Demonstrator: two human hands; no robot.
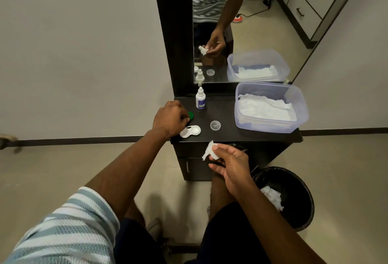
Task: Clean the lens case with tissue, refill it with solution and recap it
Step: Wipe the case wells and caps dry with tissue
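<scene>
A striped sleeve fills the 7 o'clock corner, nearest the camera, and its bare forearm runs up toward 11 o'clock to the left hand at the left edge of the dark tabletop. That hand's grip is curled over a green cap, fingers hiding most of it; whether they pinch it I cannot tell. Just at 5 o'clock of the hand lies the white lens case, both wells open and facing up. At 12 o'clock of the case stands the solution bottle, upright, before the mirror. A small clear cup sits at 3 o'clock of the case. Below the tabletop's front edge the right hand pinches a crumpled tissue between thumb and fingertips. At 2 o'clock of it a clear plastic tub holds white tissue sheets. A black bin on the floor at 4 o'clock holds crumpled tissue
</scene>
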